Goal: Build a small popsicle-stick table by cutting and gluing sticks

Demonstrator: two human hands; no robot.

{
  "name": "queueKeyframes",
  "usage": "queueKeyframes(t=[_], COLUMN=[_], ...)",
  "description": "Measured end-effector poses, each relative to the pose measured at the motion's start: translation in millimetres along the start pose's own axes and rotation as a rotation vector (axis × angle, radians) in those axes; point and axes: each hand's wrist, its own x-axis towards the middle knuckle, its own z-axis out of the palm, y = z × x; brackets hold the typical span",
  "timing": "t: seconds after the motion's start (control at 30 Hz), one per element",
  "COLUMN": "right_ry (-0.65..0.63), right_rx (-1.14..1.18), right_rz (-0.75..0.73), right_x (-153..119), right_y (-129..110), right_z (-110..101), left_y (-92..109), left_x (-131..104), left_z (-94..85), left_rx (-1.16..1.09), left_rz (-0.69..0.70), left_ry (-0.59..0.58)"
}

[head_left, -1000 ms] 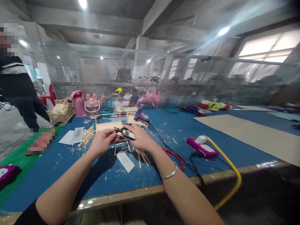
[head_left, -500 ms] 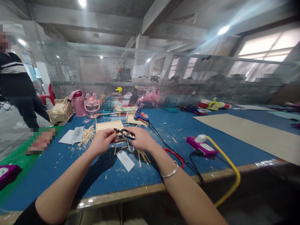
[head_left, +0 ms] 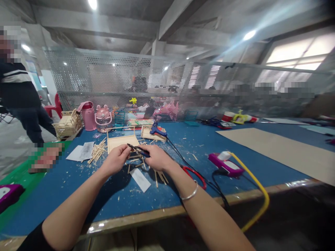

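Observation:
My right hand [head_left: 158,157] is closed around dark-jawed cutting pliers with blue handles [head_left: 143,152]. Their jaws point left and meet the fingertips of my left hand [head_left: 117,158]. That hand is closed in a pinch, and whatever is between its fingers is too small to make out. Just behind my hands stands a pale wooden frame with a flat base [head_left: 120,140]. Thin wooden sticks [head_left: 160,177] lie below my right hand, near a white paper slip [head_left: 140,180]. Another pile of sticks [head_left: 97,152] is left of my left hand.
A blue glue gun [head_left: 158,130] rests on a small wooden piece behind my right hand, its cable running forward. A purple power strip [head_left: 225,164] with a yellow cord sits to the right. Pink bottles [head_left: 103,118] stand at the back left. A person [head_left: 21,90] stands far left.
The pliers have turned slightly, and their handles look closer together in my right hand. Both hands stay in nearly the same place; the view has shifted a little.

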Motion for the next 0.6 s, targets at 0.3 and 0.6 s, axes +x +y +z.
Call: queueKeyframes(t=[0.3, 0.6], right_ry=[0.058, 0.229], right_rx=[0.018, -0.053], right_rz=[-0.035, -0.02], right_x=[3.8, 6.4], right_y=[0.2, -0.7], right_z=[9.1, 31.2], left_y=[-2.2, 1.6], left_x=[-2.2, -1.1], left_z=[8.5, -2.8], left_rx=[0.186, 0.376], left_rz=[0.052, 0.048], left_ry=[0.158, 0.238])
